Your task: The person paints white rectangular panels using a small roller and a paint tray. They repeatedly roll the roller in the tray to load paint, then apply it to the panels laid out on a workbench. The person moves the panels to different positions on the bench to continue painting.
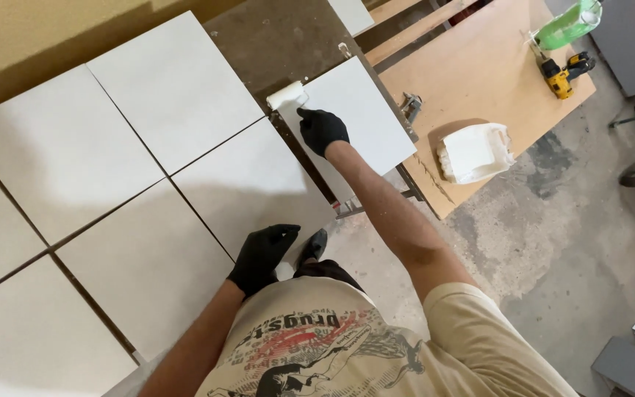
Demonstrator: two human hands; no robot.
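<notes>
- Right hand (323, 130): black-gloved, arm stretched forward, fingers clenched around the handle of a small paint roller (286, 95); the handle itself is hidden inside the glove.
- Paint roller: short white sleeve lying on the far left corner of a small white panel (358, 117), which sits tilted at the right end of the work surface.
- Left hand (262, 257): black-gloved, released and holding nothing, palm and fingers pressed flat on the near edge of a large white panel (251, 184).
- Large white panels (60, 158): several square boards laid side by side with narrow dark gaps between them, filling the left of the view.
- Brown board (479, 81): lies to the right of the small panel; it carries a white plastic tray (475, 152), a yellow cordless drill (564, 73) and a green bottle (569, 26) at its far end.
- Concrete floor (553, 242): bare grey surface below and to the right.
</notes>
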